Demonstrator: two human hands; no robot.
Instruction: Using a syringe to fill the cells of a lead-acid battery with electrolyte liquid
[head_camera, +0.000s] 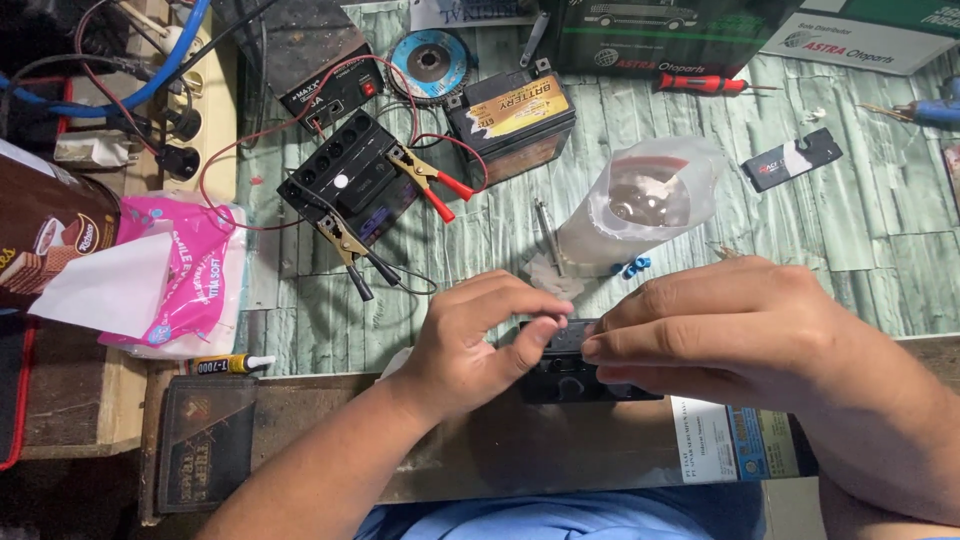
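1. On the pale green wood-patterned tabletop (850, 230), a black box-shaped battery with six round caps (350, 175) sits well behind the hands, with two brass crocodile clips on red and black leads (425, 180) lying on and beside it.
2. A second black battery with a yellow label (512, 118) stands further back; a clear plastic bag with dark contents (645, 205) lies just behind the hands.
3. A pink tissue pack (185, 290) rests at the left edge.
4. A small black rectangular plastic block (565, 370) lies at the near tabletop edge, between both hands.
5. The left hand (470, 345) pinches its top with thumb and curled fingers (545, 300).
6. The right hand (740, 330) presses closed fingers (615, 345) onto it from the right.
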